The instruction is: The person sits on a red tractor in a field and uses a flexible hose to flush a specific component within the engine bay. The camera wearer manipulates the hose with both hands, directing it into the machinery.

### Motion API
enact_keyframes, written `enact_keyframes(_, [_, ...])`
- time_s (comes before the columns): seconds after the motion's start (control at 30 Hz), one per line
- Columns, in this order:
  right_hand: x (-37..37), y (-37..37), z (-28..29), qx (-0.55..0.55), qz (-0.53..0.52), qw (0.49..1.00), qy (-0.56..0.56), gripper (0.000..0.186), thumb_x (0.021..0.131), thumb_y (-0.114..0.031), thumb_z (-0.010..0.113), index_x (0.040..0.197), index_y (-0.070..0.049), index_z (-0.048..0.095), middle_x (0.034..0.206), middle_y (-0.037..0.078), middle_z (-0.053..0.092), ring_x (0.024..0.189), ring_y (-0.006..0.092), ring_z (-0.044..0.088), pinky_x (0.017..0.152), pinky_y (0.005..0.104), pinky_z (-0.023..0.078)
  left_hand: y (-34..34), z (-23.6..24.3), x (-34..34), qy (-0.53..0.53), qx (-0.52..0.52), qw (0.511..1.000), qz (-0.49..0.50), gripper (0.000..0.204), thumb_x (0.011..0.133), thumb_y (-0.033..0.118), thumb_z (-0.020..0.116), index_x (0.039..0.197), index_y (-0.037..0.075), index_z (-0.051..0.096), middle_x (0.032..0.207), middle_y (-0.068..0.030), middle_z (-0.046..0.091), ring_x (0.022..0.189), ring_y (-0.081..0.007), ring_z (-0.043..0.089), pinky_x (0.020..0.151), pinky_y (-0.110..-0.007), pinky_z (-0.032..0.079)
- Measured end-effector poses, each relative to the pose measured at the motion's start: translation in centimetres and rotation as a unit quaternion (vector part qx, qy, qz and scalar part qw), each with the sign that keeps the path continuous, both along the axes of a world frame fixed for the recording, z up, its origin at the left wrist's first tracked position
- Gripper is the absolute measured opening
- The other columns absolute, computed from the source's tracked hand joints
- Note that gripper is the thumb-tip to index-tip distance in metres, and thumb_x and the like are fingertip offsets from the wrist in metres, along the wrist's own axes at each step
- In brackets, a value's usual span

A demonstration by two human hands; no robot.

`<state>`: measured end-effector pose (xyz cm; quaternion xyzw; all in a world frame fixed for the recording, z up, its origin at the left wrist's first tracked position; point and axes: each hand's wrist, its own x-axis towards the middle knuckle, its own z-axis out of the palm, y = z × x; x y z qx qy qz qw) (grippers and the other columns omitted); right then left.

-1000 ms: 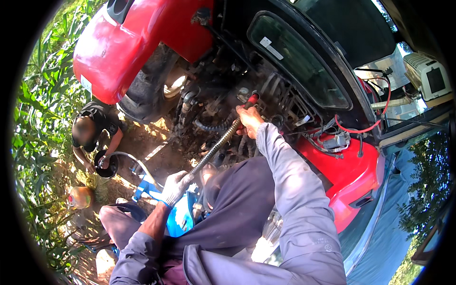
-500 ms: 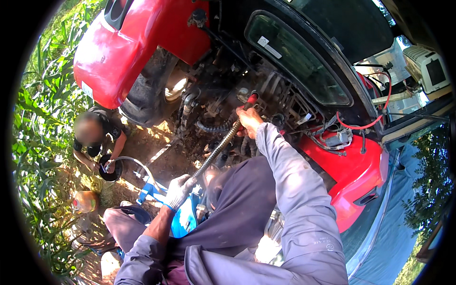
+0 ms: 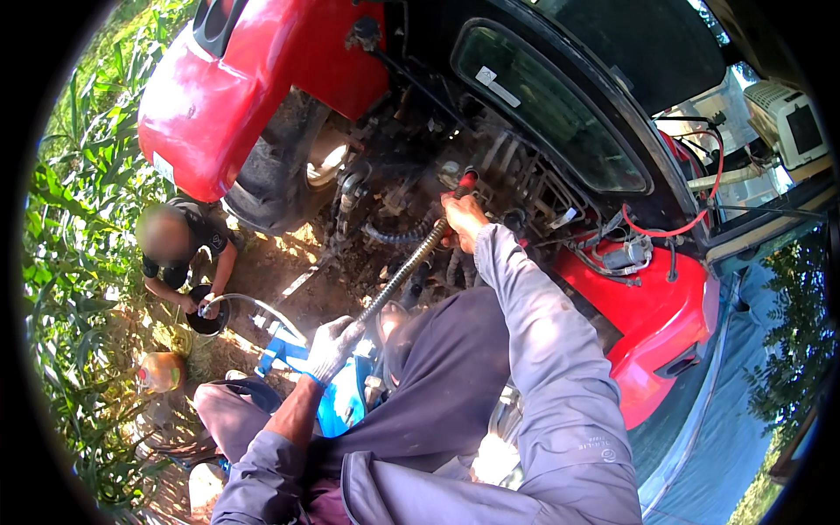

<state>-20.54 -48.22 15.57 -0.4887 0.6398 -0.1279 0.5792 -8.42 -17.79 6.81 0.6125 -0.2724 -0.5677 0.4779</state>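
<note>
1. The red tractor (image 3: 262, 96) fills the upper half of the frame, its dark engine bay open at centre. Red panels and a tyre hem that bay in, so I judge there is little room to swing anything there.
2. A crouching person (image 3: 179, 249) at left centre holds a black bucket (image 3: 208, 317). They sit close below the work, so anything that drops or spills could reach them.
3. The ribbed metal hose (image 3: 404, 273) runs diagonally from frame centre up into the engine bay. It could slip off or kink if either grip loosens.
4. The right hand (image 3: 464, 214), bare, is closed round the hose's upper end by a red fitting (image 3: 466, 181).
5. The left hand (image 3: 332, 346), gloved, is wrapped round the lower end, above a blue container (image 3: 346, 411). Open ground lies only at lower left, beside the maize (image 3: 61, 262).
</note>
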Motion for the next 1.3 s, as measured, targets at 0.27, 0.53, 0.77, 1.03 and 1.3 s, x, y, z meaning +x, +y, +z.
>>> enact_keyframes(0.27, [0.0,0.1,-0.1,-0.009,0.007,1.0,0.006,0.029,0.096,-0.037,0.05,0.099,-0.008,0.046,0.071,0.008,0.058,0.059,0.0204,0.061,0.038,0.0356,0.048,0.2,-1.1,0.2,-0.046,-0.017,0.999,-0.006,0.036,0.092,0.037,0.06,0.084,0.002,0.059,0.065,0.0002,0.053,0.054,-0.0064,0.048,0.047,-0.022,0.038])
enact_keyframes(0.53, [0.0,0.1,0.3,-0.025,-0.005,1.0,0.006,0.031,0.095,-0.038,0.05,0.098,-0.007,0.048,0.073,0.007,0.057,0.061,0.0199,0.06,0.04,0.0351,0.048,-0.5,1.1,0.6,-0.049,0.025,0.998,-0.024,0.041,0.088,0.039,0.058,0.089,-0.001,0.063,0.067,-0.0045,0.056,0.064,-0.0117,0.05,0.059,-0.03,0.042])
enact_keyframes(0.77, [-0.4,-0.3,-0.3,-0.026,0.001,0.999,0.031,0.03,0.093,-0.036,0.051,0.096,-0.007,0.049,0.073,0.007,0.055,0.061,0.0197,0.059,0.039,0.0358,0.049,-0.3,0.6,-0.2,-0.083,0.001,0.996,-0.028,0.033,0.093,0.035,0.058,0.088,0.002,0.061,0.064,0.0006,0.053,0.053,-0.0059,0.047,0.047,-0.022,0.039])
enact_keyframes(1.03, [-0.1,-0.1,0.3,-0.03,-0.012,0.999,0.025,0.027,0.093,-0.036,0.051,0.095,-0.008,0.049,0.072,0.006,0.056,0.06,0.0195,0.059,0.039,0.0358,0.047,-0.5,0.2,0.5,-0.057,0.018,0.998,-0.013,0.041,0.089,0.039,0.058,0.087,-0.001,0.063,0.064,-0.0045,0.054,0.062,-0.011,0.047,0.058,-0.03,0.041])
enact_keyframes(1.3, [0.0,0.1,-0.1,-0.055,-0.007,0.997,0.055,0.028,0.092,-0.035,0.051,0.096,-0.007,0.049,0.074,0.007,0.058,0.063,0.0198,0.061,0.041,0.0371,0.048,-0.5,1.8,0.0,-0.105,0.028,0.994,-0.033,0.044,0.089,0.042,0.058,0.091,-0.002,0.065,0.067,-0.0076,0.058,0.064,-0.0139,0.052,0.061,-0.032,0.043])
